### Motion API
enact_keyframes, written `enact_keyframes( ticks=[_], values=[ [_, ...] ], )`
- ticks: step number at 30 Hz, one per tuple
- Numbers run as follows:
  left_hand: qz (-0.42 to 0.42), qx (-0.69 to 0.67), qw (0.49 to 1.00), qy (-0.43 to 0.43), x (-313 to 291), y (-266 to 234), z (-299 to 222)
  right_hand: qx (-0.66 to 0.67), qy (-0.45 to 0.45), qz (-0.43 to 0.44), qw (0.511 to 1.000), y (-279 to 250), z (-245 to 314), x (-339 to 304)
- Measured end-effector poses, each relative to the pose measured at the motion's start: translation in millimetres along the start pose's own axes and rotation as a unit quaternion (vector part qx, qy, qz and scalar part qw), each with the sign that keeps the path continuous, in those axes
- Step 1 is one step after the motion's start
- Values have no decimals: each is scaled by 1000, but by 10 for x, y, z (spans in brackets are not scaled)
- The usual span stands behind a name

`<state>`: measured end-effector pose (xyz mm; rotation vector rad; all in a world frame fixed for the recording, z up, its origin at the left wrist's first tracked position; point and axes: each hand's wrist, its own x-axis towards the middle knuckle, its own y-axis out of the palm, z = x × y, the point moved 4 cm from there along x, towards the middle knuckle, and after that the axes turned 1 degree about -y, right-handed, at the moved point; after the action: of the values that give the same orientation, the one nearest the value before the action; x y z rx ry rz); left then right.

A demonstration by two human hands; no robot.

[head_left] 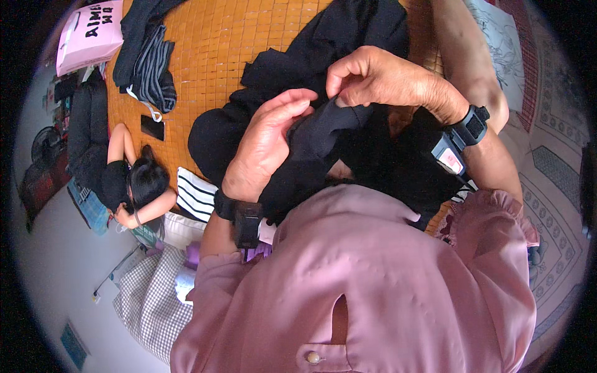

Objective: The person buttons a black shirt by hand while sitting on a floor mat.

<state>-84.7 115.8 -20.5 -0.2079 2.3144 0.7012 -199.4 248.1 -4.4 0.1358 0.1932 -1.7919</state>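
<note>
A large piece of black cloth (323, 133), probably a garment, lies bunched across my lap and over the woven tan mat (211, 56). My left hand (264, 140) is closed on a raised fold of it, fingers together and the thumb mostly hidden. Just to the right, my right hand (376, 81) pinches the edge of the same fold between thumb and fingertips. Whether anything small sits in that pinch is too fine to make out. Each wrist wears a black strapped device.
Dark striped clothes (152, 71) and a pink bag (93, 34) are at the far left. Nearer lie a black flat rectangular object (152, 127), a person (140, 174) resting, a white-and-black striped cloth (196, 194) and checked fabric (152, 292). A bare leg (472, 56) extends at far right.
</note>
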Motion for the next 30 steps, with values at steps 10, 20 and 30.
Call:
enact_keyframes(
  ticks=[10,20,30],
  values=[
    [45,14,999,11,-68,11,13,70,-87,-1,994,100,27,36],
    [-23,82,989,124,-192,103,-284,66,-47,-6,997,61,53,31],
    [-61,160,976,135,-159,130,-261,69,-94,-57,992,60,90,32]
  ],
)
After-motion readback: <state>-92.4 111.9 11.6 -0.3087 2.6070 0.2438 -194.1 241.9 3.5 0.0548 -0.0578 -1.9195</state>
